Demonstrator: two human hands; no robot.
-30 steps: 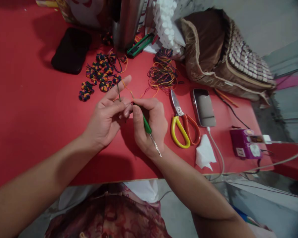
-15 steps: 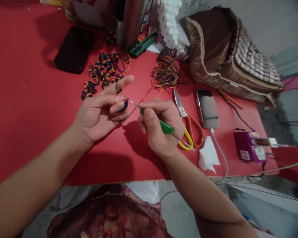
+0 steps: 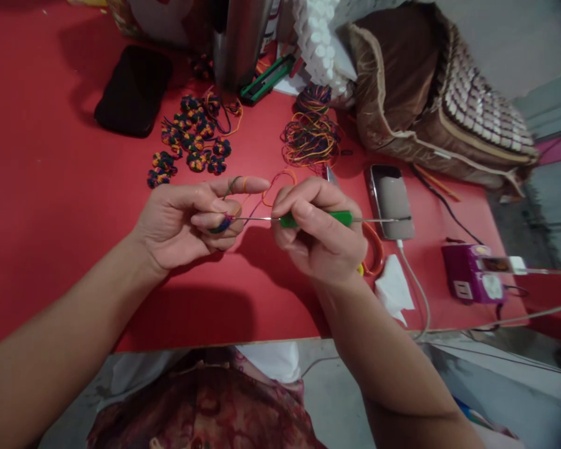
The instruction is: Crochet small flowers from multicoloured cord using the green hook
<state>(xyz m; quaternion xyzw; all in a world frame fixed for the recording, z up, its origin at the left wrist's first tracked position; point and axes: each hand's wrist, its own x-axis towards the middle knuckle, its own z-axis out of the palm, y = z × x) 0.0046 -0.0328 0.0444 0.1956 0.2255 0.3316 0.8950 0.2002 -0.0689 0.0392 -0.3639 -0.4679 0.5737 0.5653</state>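
Observation:
My left hand (image 3: 187, 218) pinches a small piece of dark blue and purple crochet work (image 3: 222, 224) between thumb and fingers. Yarn loops round its outstretched index finger. In my right hand (image 3: 320, 231) is a crochet hook with a green handle (image 3: 341, 218), held level, its thin metal tip at the crochet piece. A multicoloured yarn strand (image 3: 280, 178) runs from the hands to a loose tangle of yarn (image 3: 311, 134) beyond them. Several small blue and orange crocheted pieces (image 3: 196, 134) lie past my left hand.
On the red table (image 3: 51, 206) lie a black phone-shaped object (image 3: 133, 90), a green cutter (image 3: 267, 80) and scissors (image 3: 374, 249), partly hidden by my right hand. At right are a charging phone (image 3: 391, 199), white tissue (image 3: 395, 287), a purple box (image 3: 470, 271) and a brown bag (image 3: 402, 75).
My right hand has moved right, and the hook has turned from slanting to nearly level. The left index finger has lowered and points right. The view has shifted slightly.

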